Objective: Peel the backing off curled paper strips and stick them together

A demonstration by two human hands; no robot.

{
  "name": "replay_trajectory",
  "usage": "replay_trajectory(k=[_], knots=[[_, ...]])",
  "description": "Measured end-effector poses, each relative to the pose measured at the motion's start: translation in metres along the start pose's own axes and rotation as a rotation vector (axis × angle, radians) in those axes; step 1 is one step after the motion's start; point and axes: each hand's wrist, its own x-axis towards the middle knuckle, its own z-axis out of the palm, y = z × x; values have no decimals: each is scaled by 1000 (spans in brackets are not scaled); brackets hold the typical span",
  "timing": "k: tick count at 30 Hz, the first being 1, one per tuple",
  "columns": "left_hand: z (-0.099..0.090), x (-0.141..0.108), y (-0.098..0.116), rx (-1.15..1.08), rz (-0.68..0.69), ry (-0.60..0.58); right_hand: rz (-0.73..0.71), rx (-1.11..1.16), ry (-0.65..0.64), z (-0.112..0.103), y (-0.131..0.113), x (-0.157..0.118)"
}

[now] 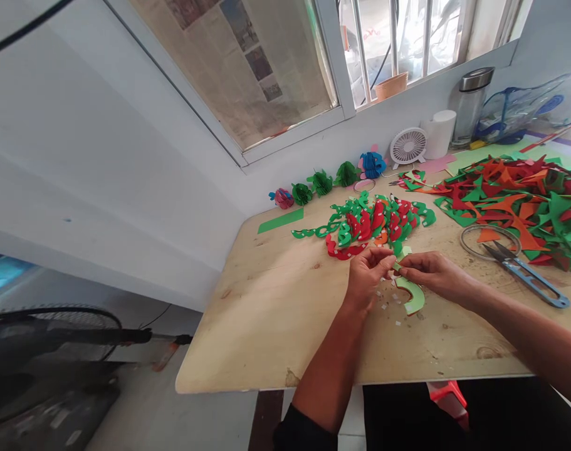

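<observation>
My left hand (367,279) and my right hand (429,270) meet over the table, fingertips nearly touching. Both are closed in a pinch on a light green curved paper cutout (414,299), whose hooked end shows below my fingers. A small darker green bit shows between my fingertips; exactly how each finger grips is hard to see. Just beyond my hands lies a heap of red, green and orange curved paper cutouts (360,227), dotted with small white squares. Tiny white squares (383,306) are scattered on the wood beneath my hands.
Blue-handled thread snips (532,279) and a metal-looking ring (468,243) lie to the right, beside a big pile of paper scraps (524,200). Along the wall stand folded paper figures (321,182), a small white fan (408,148) and a glass bottle (468,113). A green strip (280,220) lies left.
</observation>
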Motion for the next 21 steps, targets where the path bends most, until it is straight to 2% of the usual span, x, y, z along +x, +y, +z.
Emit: replay_trajectory(k=[3,10,13,17,21], knots=[[0,2,-5,27,50,32,25,38,-72,0,-1,0],[0,3,-6,26,86,80,35,65,-51,0,-2,0],[1,0,-2,57,99,84,47,96,-22,-2,-2,0],[2,-3,1,91,53,51,32,95,56,-5,-4,1],[3,-6,0,159,-19,-54,-31,-17,164,-7,-8,0]])
